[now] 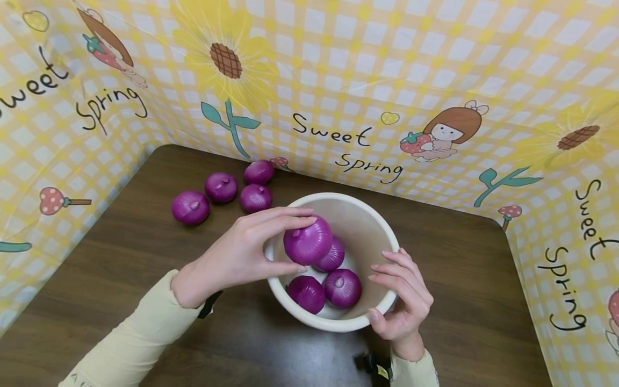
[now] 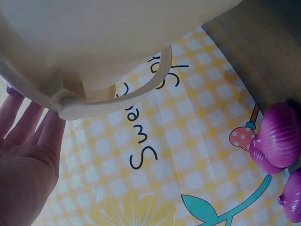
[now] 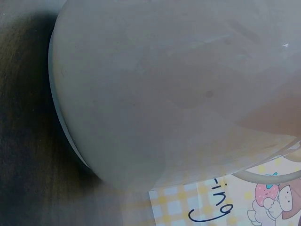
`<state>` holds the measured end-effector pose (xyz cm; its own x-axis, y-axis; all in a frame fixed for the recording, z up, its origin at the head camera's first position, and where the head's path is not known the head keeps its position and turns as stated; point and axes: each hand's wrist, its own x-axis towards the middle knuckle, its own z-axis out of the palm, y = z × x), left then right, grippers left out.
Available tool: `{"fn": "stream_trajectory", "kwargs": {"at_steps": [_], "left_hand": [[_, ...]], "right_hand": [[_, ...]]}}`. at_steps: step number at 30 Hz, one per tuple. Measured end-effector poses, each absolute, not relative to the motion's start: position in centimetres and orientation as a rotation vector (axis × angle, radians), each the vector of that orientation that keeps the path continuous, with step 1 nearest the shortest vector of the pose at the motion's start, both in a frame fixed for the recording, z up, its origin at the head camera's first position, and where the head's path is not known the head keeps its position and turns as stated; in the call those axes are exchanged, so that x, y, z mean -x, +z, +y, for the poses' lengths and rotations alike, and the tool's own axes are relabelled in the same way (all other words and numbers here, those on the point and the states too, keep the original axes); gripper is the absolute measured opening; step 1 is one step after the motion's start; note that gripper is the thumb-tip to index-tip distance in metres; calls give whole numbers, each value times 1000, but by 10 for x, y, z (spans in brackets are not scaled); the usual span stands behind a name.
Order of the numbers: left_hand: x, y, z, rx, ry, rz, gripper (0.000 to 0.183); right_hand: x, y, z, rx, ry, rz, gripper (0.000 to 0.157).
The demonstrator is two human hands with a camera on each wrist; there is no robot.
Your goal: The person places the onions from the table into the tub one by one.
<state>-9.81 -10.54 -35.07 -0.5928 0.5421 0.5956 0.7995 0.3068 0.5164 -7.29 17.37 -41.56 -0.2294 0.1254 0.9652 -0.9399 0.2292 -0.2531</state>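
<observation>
In the head view a cream bucket (image 1: 364, 236) stands on the table, with several purple onions at its bottom, one of them this onion (image 1: 342, 288). My left hand (image 1: 237, 250) holds another purple onion (image 1: 309, 242) between thumb and fingers, inside the near-left part of the opening. My right hand (image 1: 406, 293) grips the bucket's right rim, fingers over the edge. The left wrist view has part of the left hand (image 2: 28, 165) beside the bucket's outer wall (image 2: 94, 37) and handle (image 2: 117, 104). In the right wrist view the bucket wall (image 3: 155, 94) hides the right hand.
Several more onions (image 1: 221, 187) lie on the dark wooden table (image 1: 116, 258), behind and left of the bucket. A yellow checked cloth (image 1: 329, 80) with printed flowers and lettering hangs along the table's back and sides.
</observation>
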Motion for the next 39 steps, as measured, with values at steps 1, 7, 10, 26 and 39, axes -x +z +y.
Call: {"fn": "stream_trajectory", "kwargs": {"at_steps": [1, 7, 10, 26, 39], "left_hand": [[98, -351, -105, 1211, -1169, -2271, 69], [99, -352, -105, 1219, -1163, -2275, 70], [99, -352, -105, 1222, -1164, -2274, 70], [99, -354, -105, 1225, -1135, -2283, 74], [100, -354, -106, 1191, -1109, -2247, 74]], "right_hand": [[73, -416, 174, -828, 1239, -1419, 53], [73, -415, 174, -833, 1233, -1424, 53], [73, -415, 174, -836, 1229, -1426, 53], [73, -415, 173, -837, 1230, -1420, 52], [73, -415, 173, -837, 1229, -1416, 52]]}}
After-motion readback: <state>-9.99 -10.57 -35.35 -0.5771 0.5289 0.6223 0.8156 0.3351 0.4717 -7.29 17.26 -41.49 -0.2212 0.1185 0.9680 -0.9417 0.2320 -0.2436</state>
